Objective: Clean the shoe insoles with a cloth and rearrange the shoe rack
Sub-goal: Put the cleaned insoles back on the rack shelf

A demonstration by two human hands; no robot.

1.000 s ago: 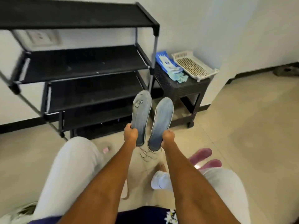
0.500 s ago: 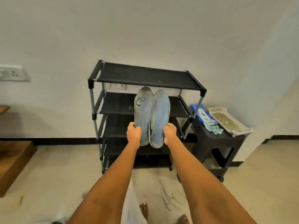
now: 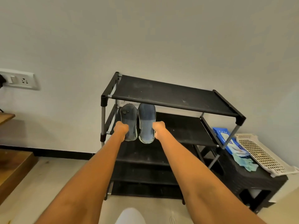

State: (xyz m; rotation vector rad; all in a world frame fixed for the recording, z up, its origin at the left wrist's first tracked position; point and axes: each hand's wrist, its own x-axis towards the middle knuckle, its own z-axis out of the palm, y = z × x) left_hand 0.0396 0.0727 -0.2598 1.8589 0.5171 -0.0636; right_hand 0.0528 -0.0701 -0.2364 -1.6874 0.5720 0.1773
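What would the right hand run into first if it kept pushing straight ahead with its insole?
Probably the wall behind the shoe rack. The right hand holds its insole just under the top shelf, above the second shelf, and that gap looks free. Depth is hard to judge.

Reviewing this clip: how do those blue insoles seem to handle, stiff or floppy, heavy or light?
Probably fairly stiff: the left insole and right insole stand upright though gripped only low down by the left hand and right hand. Likely light, since each hand holds one alone.
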